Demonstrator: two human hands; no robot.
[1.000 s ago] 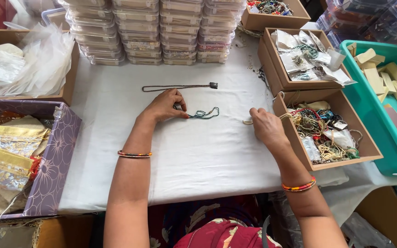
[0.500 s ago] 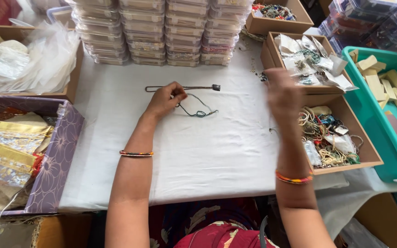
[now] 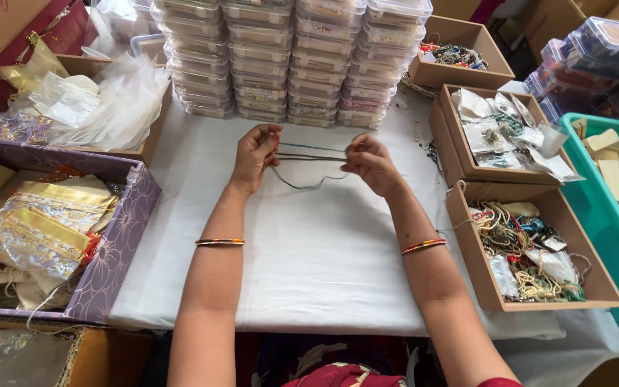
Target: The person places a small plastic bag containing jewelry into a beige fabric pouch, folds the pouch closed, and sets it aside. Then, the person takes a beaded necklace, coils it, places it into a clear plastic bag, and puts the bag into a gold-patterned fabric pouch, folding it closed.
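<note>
My left hand [image 3: 256,152] and my right hand [image 3: 368,162] are raised a little over the white cloth-covered table [image 3: 309,251], facing each other. Between them stretch thin necklace cords [image 3: 313,152], one dark, one teal-green, held at both ends by my fingers. One cord sags in a loop [image 3: 308,183] below the others. Both wrists wear thin red and gold bangles.
Stacks of clear plastic boxes [image 3: 288,57] stand behind my hands. Three cardboard boxes of beads and packets sit at right [image 3: 531,244], [image 3: 499,132], [image 3: 456,57], beside a teal tray [image 3: 610,179]. A purple box of gold pouches [image 3: 44,229] and plastic bags [image 3: 87,100] lie left.
My right hand left the bead box at right and came to the middle. Both hands lifted the cords off the cloth and now hold them taut between them.
</note>
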